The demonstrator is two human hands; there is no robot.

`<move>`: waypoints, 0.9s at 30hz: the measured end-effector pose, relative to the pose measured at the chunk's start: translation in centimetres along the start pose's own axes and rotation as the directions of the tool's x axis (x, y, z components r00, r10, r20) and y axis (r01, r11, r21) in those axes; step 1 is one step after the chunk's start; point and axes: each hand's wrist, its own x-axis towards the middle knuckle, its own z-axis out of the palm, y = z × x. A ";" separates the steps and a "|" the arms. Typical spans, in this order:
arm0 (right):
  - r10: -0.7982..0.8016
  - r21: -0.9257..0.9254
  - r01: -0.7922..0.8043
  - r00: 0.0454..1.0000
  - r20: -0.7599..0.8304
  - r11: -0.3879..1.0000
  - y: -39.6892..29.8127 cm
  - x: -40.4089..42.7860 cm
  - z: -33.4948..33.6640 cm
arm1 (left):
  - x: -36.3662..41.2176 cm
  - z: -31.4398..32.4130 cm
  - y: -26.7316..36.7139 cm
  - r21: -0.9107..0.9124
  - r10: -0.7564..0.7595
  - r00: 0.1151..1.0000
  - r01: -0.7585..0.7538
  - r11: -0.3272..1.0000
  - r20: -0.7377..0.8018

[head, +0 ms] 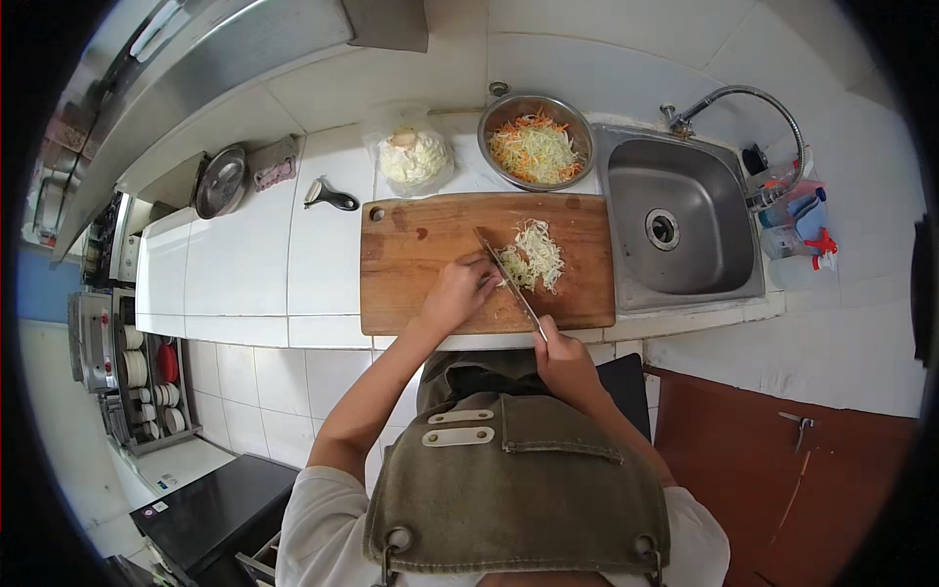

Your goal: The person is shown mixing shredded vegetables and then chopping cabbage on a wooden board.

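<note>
A kitchen knife (519, 293) slants across the wooden cutting board (411, 286), its handle gripped in my right hand (568, 359) at the board's front edge. My left hand (462, 290) rests on the board just left of the blade, fingers curled. Its fingertips press on a small pale piece of cabbage (501, 280) against the blade; most of that piece is hidden. To the right of the blade lies a loose heap of shredded cabbage (541, 253). Behind the board stands a steel bowl (487, 150) with shredded cabbage and carrot (539, 147).
A cabbage in a plastic bag (412, 158) sits behind the board. Left of it lie a black-handled peeler (331, 196), a metal lid (221, 182) and a cloth (276, 172). The steel sink (686, 198) adjoins the board's right side, with a hose faucet (770, 95) and several bottles (788, 242) beyond.
</note>
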 end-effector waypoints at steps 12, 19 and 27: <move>0.039 0.054 -0.041 0.999 0.034 0.998 -0.4 3.0 0.6 | 0.1 -0.5 -0.1 0.077 0.021 0.996 -0.028 0.997 0.086; 0.063 0.031 -0.065 0.995 0.071 0.997 -0.5 0.4 -0.2 | -0.2 -0.4 0.3 0.072 0.007 0.998 -0.011 0.997 0.060; 0.028 0.013 -0.029 0.999 0.034 0.999 -0.3 4.8 1.6 | -0.3 -0.3 0.6 0.088 -0.020 0.998 0.014 0.996 0.062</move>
